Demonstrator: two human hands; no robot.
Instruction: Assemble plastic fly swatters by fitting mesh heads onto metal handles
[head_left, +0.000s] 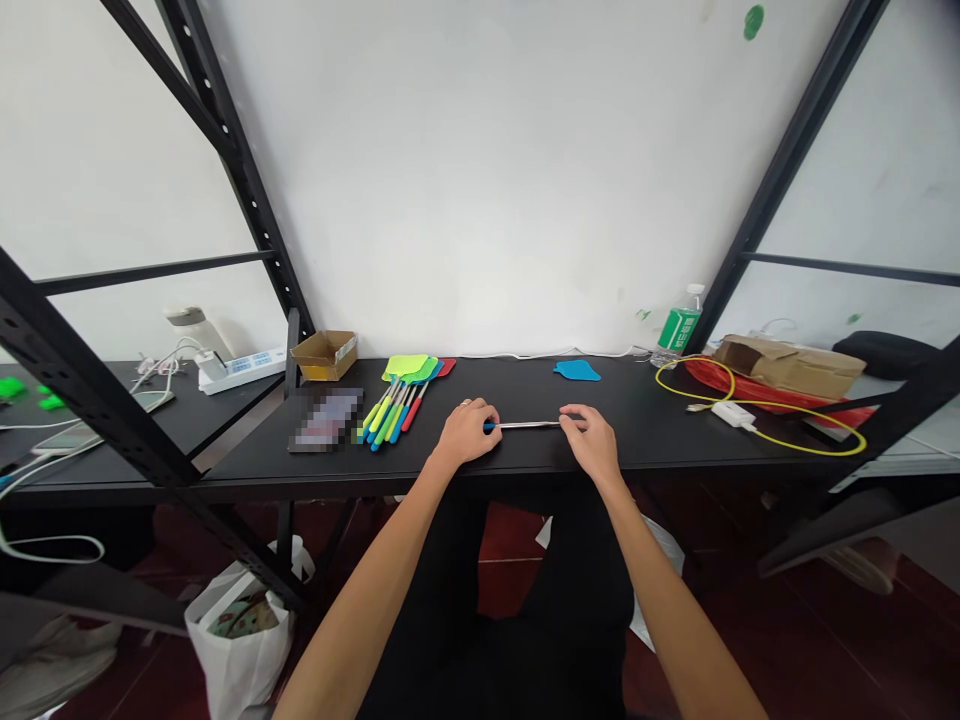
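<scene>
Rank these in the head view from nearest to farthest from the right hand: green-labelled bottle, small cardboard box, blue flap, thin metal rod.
1. Thin metal rod: touching the right hand, on its left side.
2. Blue flap: just beyond the hand, toward the back.
3. Green-labelled bottle: back right.
4. Small cardboard box: well off to the left, toward the back.
</scene>
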